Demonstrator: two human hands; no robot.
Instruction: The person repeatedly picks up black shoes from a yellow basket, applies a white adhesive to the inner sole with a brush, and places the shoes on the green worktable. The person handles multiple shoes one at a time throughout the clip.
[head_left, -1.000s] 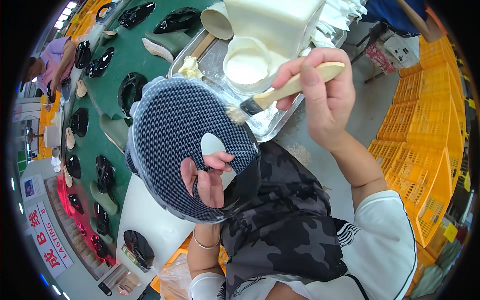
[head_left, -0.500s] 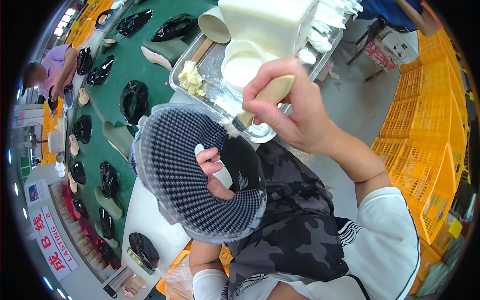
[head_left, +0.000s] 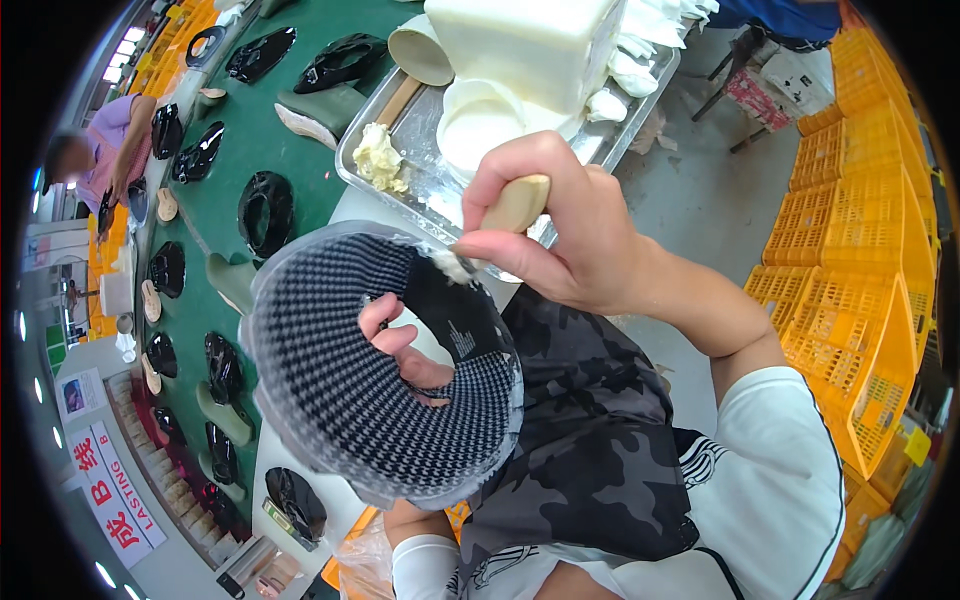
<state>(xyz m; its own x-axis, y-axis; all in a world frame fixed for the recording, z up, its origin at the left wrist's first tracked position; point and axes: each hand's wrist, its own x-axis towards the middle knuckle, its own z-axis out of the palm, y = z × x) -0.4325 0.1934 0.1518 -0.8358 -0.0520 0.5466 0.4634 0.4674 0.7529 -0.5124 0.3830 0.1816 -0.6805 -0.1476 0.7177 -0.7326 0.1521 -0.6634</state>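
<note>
One checked shoe upper [head_left: 340,400], on the near side of metal tray [head_left: 424,140]: left hand [head_left: 394,339] holds it, fingers curled through the opening. One wooden-handled brush [head_left: 519,203]: right hand [head_left: 580,225] grips it, bristles at upper's edge.

A green worktop [head_left: 315,200] stretches along the left, carrying glossy black shoe uppers [head_left: 262,55], green foot-shaped forms [head_left: 330,103] and pale soles [head_left: 167,204]. To its right, a white tabletop [head_left: 292,445] holds another black upper [head_left: 298,502] at its near end. Farther off, a metal tray [head_left: 420,140] bears a large whitish container [head_left: 520,45], a tipped beige cup [head_left: 420,52] and a yellowish clump [head_left: 378,158].
</note>
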